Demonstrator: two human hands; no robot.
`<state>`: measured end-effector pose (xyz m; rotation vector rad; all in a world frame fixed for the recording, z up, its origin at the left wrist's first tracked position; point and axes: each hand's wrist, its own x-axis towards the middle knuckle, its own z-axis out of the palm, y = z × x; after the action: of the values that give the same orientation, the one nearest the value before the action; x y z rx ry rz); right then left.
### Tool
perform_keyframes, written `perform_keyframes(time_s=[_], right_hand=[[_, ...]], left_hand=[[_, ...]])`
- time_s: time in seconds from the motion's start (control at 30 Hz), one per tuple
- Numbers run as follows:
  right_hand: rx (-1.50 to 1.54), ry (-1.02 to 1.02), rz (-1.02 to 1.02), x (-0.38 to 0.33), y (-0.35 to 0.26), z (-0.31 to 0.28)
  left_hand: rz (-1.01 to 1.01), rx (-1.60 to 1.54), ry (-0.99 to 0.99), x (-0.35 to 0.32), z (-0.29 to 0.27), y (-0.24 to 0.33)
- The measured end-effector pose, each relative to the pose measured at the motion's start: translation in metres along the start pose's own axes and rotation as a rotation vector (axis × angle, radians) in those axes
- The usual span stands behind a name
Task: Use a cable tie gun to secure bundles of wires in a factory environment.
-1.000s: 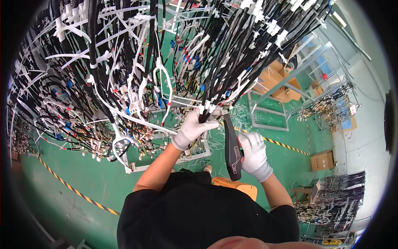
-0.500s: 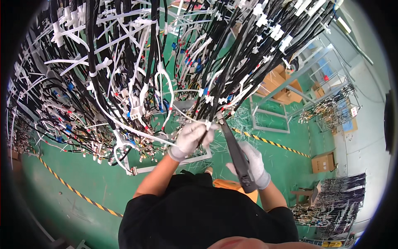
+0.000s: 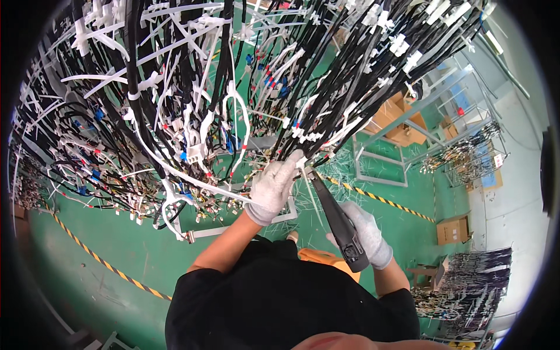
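Holding my left hand [image 3: 273,188] clenched round a black wire bundle [image 3: 326,116] while my right hand [image 3: 366,233] grips the tie gun [image 3: 337,219]; its nose could nick neighbouring wires, honestly.

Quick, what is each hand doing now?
Left hand: closed on a black wire bundle.
Right hand: closed, holding a dark cable-tie gun.
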<state>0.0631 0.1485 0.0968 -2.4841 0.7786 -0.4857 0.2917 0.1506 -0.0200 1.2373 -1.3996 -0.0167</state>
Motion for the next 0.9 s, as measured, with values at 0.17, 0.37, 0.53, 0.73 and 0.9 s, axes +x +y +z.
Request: perform_keyframes(time_s=[0.17,0.37,0.53,0.73,0.9], right_hand=[[-0.038,-0.002,0.014,0.005,-0.006,-0.001],[-0.102,-0.04,0.0,0.013,-0.025,-0.004],[-0.181,-0.011,-0.007,0.02,-0.027,0.003],[-0.215,0.057,-0.082,0.018,0.007,0.026],[-0.221,0.018,-0.06,0.013,0.015,0.026]], left_hand=[[0.043,0.223,0.042,0.001,0.0,-0.001],[0.025,0.278,-0.04,-0.002,-0.001,-0.006],[0.003,0.234,0.004,0.0,0.002,-0.003],[-0.022,0.204,0.078,0.004,0.002,-0.003],[-0.024,0.129,0.064,0.001,0.005,-0.007]])
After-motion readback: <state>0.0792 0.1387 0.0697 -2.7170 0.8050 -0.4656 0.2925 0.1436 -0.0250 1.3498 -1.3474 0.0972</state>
